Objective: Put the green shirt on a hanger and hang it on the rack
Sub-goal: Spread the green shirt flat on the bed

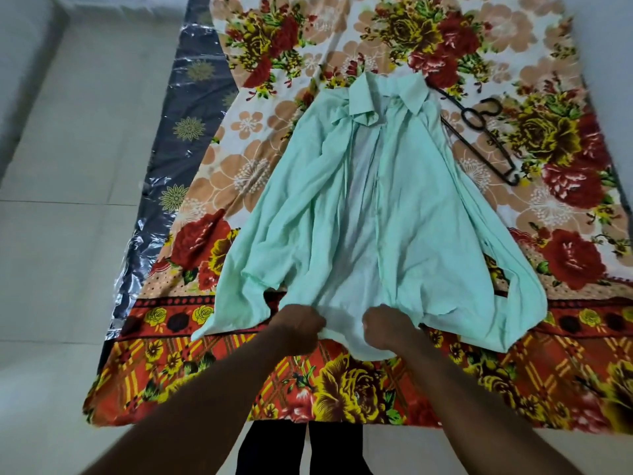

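The pale green shirt (404, 207) lies spread on the flowered bedsheet (479, 46), front open, collar at the far end and both sleeves trailing toward me. My left hand (301, 329) grips the shirt's near hem left of centre. My right hand (387, 329) grips the hem a little to the right of it. A dark hanger (479, 132) lies flat on the sheet to the right of the collar, one end tucked under the shirt's shoulder. No rack is in view.
The sheet covers a mattress (191, 108) wrapped in shiny dark plastic, bare along its left side. Pale floor tiles (61, 200) lie to the left. My dark-clad legs (301, 450) stand at the bed's near edge.
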